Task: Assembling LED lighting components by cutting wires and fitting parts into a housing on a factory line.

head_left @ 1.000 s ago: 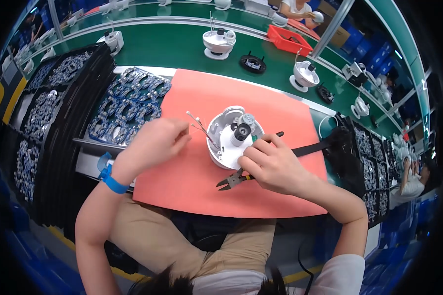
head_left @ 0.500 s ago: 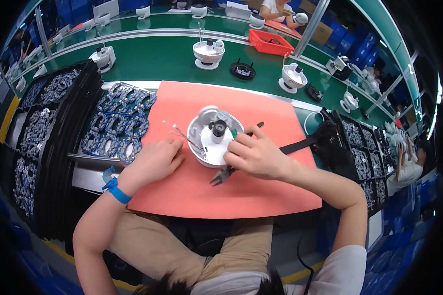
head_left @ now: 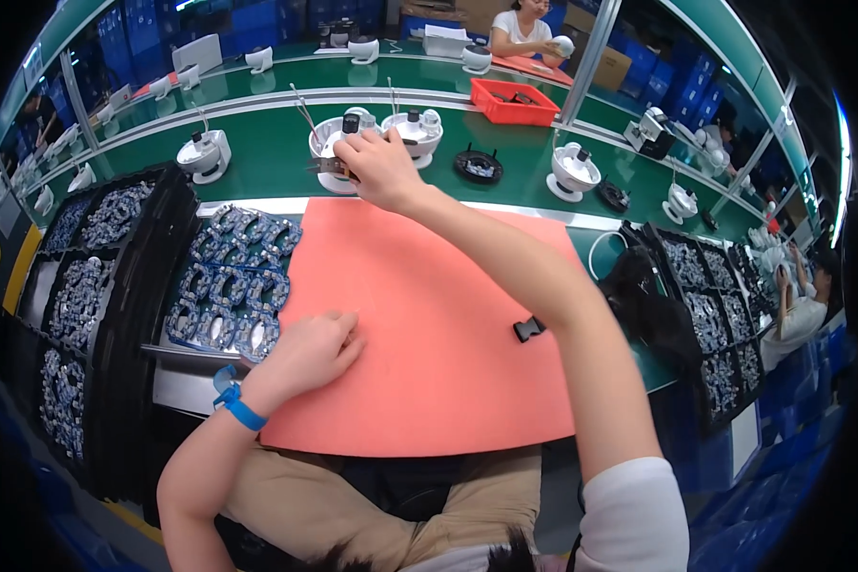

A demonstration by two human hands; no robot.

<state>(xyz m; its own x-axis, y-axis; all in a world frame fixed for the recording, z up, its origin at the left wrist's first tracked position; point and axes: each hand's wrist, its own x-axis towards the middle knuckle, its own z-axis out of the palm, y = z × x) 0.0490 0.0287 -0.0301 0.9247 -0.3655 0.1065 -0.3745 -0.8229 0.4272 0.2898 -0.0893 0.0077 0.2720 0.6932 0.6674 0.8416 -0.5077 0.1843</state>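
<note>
Housing (head_left: pixel 323 145), white and bowl-shaped, is past the far edge of the salmon mat (head_left: pixel 429 334), left of the mat's middle, at the green counter (head_left: pixel 267 173); thin wires (head_left: pixel 305 112) rise from its left side, and a black cylinder (head_left: pixel 352 122) stands up inside. Right hand (head_left: pixel 381 170) reaches out to it, arm stretched across the mat, fingers curled around a pair of cutters (head_left: pixel 332 166) whose metal head points left across the front of the bowl. Fingertips overlap the near right rim; cannot tell whether they pinch the rim too, nor whether the base bears fully on the counter. Second housing (head_left: pixel 424 140) stands just to the right, partly behind the same hand. Left hand (head_left: pixel 316 355) lies on the left of the mat, back upward, fingers loosely bent, tips a little apart, nothing visible in its grip; blue band (head_left: pixel 246 412) on that wrist. Circuit boards (head_left: pixel 227 276) in rows just left of the mat; black trays (head_left: pixel 129 276) of more boards farther left. Black buckle (head_left: pixel 529 330) on the mat's right part, beside the right forearm. Farther right along the counter: black ring-shaped part (head_left: pixel 479 166), then third housing (head_left: pixel 574 172); red bin (head_left: pixel 510 112) farther back. Far side: co-worker in white (head_left: pixel 515 33) holds a rounded white piece (head_left: pixel 562 46).
</note>
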